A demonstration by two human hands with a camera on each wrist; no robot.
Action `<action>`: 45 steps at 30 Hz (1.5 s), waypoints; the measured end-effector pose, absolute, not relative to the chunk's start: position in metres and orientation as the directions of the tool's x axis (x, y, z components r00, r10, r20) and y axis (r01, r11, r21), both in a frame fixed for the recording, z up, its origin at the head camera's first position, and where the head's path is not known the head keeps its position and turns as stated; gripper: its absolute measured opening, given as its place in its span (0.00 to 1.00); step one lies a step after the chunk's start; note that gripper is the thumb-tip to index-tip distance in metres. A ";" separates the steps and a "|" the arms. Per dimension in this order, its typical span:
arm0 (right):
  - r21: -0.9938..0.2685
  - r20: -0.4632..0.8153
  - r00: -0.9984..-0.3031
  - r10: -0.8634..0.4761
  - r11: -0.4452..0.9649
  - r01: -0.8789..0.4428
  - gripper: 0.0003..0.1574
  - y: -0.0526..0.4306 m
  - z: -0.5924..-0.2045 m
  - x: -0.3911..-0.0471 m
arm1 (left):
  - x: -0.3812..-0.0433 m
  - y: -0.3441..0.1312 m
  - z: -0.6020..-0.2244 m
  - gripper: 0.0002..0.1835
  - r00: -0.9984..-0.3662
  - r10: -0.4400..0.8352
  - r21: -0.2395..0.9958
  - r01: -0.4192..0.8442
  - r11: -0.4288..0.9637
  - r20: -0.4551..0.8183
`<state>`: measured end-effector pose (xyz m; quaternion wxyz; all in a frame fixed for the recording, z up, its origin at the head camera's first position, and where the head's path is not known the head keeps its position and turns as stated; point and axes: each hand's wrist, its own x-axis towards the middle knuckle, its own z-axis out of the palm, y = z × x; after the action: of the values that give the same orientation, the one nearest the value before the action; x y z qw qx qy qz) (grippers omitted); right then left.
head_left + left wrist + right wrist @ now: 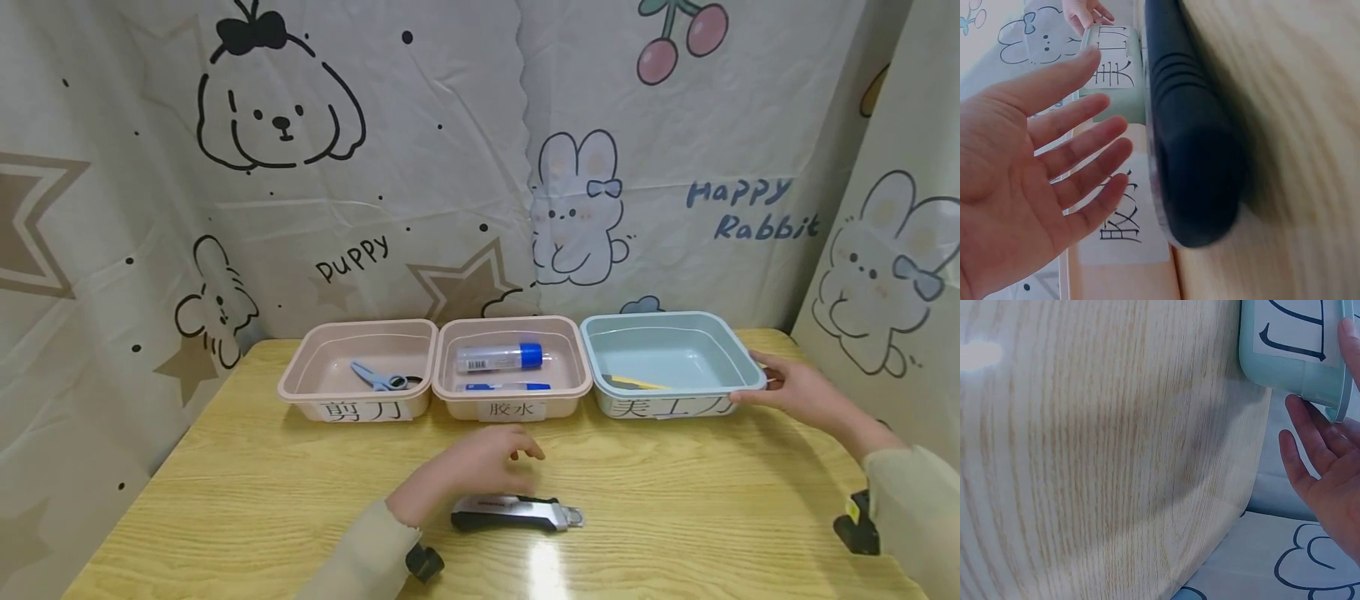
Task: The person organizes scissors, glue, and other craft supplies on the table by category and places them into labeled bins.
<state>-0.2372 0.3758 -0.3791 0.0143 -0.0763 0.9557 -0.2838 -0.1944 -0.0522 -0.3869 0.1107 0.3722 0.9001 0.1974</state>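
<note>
On the wooden table (675,500), near its front edge, a black and silver utility knife (513,512) is lying flat, its metal tip pointing to the person's right. Left hand (480,467) is hovering just above and behind the knife's handle, fingers straight and spread, holding nothing; the left wrist view is showing the palm open beside the dark handle (1194,156), though blur is making it hard to tell whether any finger is touching it. Right hand (806,392) is resting against the right corner of the blue tray (738,350), fingers extended along its rim and wall rather than curling round it, as the right wrist view is showing (1319,462). Blue tray is standing rightmost in a row of three at the back of the table and is holding a thin yellow item (633,383), possibly another cutter. Middle pink tray (450,375) is touching it and is holding a glue stick with a blue cap (498,357) and a slim blue and white tube (506,387). Left pink tray (300,375) is holding blue scissors (378,377). Each tray is carrying a white paper label on its front wall.
</note>
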 end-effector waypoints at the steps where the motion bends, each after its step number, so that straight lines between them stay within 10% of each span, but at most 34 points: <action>1: -0.545 0.016 -0.988 -0.154 0.827 -0.138 0.58 0.376 -0.379 -0.237 | -0.193 -0.054 -0.388 0.23 -0.693 0.718 0.431 0.631 0.645 -0.061; 18: -0.543 0.029 -0.987 -0.156 0.827 -0.147 0.57 0.377 -0.379 -0.237 | -0.174 -0.082 -0.396 0.33 -0.626 0.766 0.314 0.704 0.637 -0.150; 45: -0.553 0.021 -0.988 -0.150 0.822 -0.137 0.57 0.378 -0.380 -0.237 | -0.176 -0.068 -0.398 0.23 -0.677 0.731 0.384 0.654 0.652 -0.088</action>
<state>-0.2372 0.3779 -0.3802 0.0116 -0.0752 0.9543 -0.2890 -0.1764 -0.0685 -0.3981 0.1183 0.3841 0.9011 0.1629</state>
